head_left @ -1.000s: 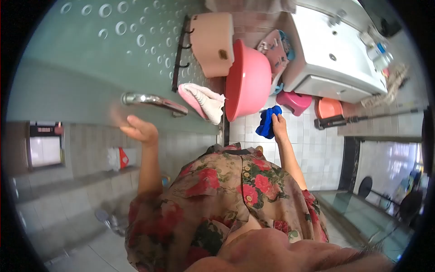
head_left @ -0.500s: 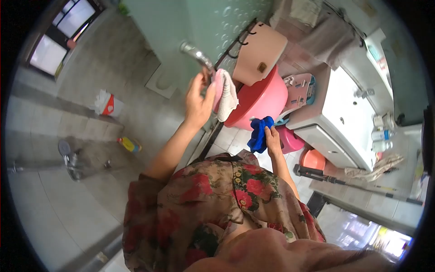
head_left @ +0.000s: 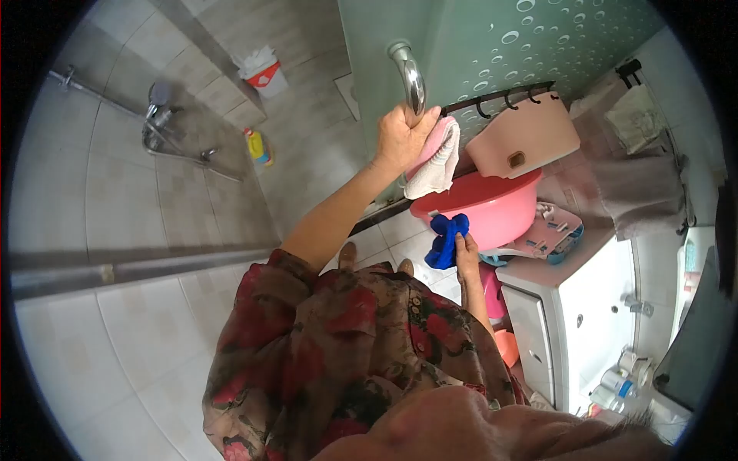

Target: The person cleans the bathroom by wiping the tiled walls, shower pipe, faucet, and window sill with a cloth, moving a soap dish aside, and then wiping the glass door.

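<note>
My left hand is closed around a folded pink-and-white cloth, at the lower part of a curved chrome door handle. The handle's end is hidden behind the fingers, so whether they also grip the metal is unclear. The handle is mounted on a frosted glass door with a bubble pattern. Lower and to the right, my right hand pinches a crumpled blue cloth, which hangs in front of a large pink basin.
A beige bin-like holder hangs from black hooks on the door. White vanity cabinet and sink stand at right, bottles beside them. On the left are a shower fixture, a yellow bottle and a red-and-white bin.
The view has swung, so the door, basin and vanity sit differently in frame. My left hand stays at the handle with the pink-and-white cloth; my right hand still holds the blue cloth.
</note>
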Motion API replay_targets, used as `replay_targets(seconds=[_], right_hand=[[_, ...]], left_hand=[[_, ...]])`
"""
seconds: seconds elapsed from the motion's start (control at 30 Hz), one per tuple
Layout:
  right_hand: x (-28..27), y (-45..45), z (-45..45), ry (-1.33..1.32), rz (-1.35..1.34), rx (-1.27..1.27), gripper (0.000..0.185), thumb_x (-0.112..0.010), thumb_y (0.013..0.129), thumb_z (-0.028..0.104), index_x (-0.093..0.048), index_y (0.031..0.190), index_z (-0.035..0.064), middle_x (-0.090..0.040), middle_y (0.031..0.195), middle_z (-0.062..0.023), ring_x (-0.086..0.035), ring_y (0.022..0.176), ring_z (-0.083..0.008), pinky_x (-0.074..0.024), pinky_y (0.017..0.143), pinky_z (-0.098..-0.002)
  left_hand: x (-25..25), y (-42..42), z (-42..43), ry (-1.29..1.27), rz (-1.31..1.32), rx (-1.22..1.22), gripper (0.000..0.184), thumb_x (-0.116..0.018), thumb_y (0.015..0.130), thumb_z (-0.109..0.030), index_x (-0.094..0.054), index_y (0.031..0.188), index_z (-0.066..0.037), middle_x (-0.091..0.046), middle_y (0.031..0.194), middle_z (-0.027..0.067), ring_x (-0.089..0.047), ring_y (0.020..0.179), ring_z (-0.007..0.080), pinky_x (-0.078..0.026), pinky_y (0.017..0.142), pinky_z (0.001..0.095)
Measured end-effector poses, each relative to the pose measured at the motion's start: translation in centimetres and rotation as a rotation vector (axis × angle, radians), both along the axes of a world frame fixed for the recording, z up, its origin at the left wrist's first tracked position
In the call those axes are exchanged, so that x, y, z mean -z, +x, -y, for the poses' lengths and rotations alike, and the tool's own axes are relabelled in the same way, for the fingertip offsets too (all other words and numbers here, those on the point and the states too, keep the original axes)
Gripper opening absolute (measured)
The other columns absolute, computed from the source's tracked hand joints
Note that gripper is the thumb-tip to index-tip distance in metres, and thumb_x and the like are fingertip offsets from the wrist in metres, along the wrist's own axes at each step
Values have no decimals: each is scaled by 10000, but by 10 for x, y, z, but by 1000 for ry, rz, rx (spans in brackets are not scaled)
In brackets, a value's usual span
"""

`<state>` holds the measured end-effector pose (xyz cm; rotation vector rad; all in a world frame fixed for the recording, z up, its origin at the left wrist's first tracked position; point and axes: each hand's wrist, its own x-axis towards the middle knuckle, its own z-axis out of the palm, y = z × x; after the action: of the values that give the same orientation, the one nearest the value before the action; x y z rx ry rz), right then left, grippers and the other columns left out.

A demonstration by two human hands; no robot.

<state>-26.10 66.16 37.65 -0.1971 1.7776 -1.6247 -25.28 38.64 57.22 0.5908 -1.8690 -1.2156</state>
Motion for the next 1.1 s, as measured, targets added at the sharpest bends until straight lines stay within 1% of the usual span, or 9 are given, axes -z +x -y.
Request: replay_targets(seconds=[0.03, 0.17, 0.33, 0.4, 0.47, 0.6, 0.67, 0.93, 1.1], right_hand=[[3, -2, -4, -6, -20, 10, 282, -476, 981, 202, -591, 1130, -9, -639, 925, -52, -580, 794, -111, -483, 738, -264], [11, -10, -16, 9, -14, 86, 288, -493, 974, 214, -594, 1118, -14, -643, 964, -76, -582, 833, -120, -483, 769, -264], [-8, -2, -9, -17, -110, 45, 244, -489, 971, 225, -602, 993, 10, -597, 812, -12, -517, 730, -89, -445, 668, -263], [-16, 1, -1, -45, -111, 46, 244, -491, 970, 226, -604, 993, 11, -598, 817, -13, -517, 729, -90, -445, 668, -262], [-24, 7, 7, -58, -102, 52, 243, -490, 969, 221, -606, 997, 9, -600, 827, -17, -515, 728, -90, -445, 669, -262], [-47, 22, 24, -97, -114, 60, 239, -487, 969, 211, -605, 1000, 5, -606, 835, -21, -525, 736, -93, -450, 674, -262], [-49, 25, 26, -47, -171, -34, 283, -479, 981, 214, -595, 1112, -9, -635, 923, -39, -577, 794, -104, -480, 738, -254], [-55, 53, 60, -146, -114, -109, 305, -483, 985, 228, -580, 1154, -7, -647, 971, -59, -598, 847, -119, -491, 781, -268], [-69, 68, 72, -147, -125, -119, 266, -474, 974, 206, -590, 1096, 0, -644, 931, -68, -593, 803, -130, -490, 727, -288]], left_hand=[[3, 2, 3, -50, -23, -9, 357, -687, 877, -262, -532, 636, -50, -519, 518, -2, -486, 473, 63, -393, 443, 255], [17, 10, 6, 26, -85, -27, 344, -689, 877, -248, -532, 638, -56, -513, 521, -11, -476, 465, 59, -385, 429, 253], [4, 35, 11, -21, -69, -65, 352, -689, 874, -258, -528, 638, -54, -512, 525, -11, -478, 459, 64, -389, 428, 257], [-4, 43, 11, -40, -48, -81, 367, -689, 873, -270, -522, 628, -53, -505, 516, -10, -479, 458, 68, -391, 431, 266], [-16, 56, 8, -8, -25, -128, 414, -718, 826, -284, -517, 602, 1, -478, 483, 85, -434, 470, 106, -411, 474, 340], [-20, 82, 16, -60, -34, -146, 400, -717, 826, -286, -532, 618, 1, -494, 496, 88, -462, 480, 105, -419, 481, 339], [-17, 96, 18, -48, -72, -164, 393, -718, 828, -288, -539, 631, 2, -502, 500, 82, -465, 486, 101, -425, 488, 332], [-2, 149, 38, 65, -76, -220, 398, -716, 837, -279, -519, 605, -22, -476, 493, 40, -444, 479, 100, -408, 487, 310], [-2, 184, 44, 32, -124, -292, 379, -701, 852, -254, -516, 612, -26, -486, 487, 19, -453, 462, 92, -395, 461, 299]])
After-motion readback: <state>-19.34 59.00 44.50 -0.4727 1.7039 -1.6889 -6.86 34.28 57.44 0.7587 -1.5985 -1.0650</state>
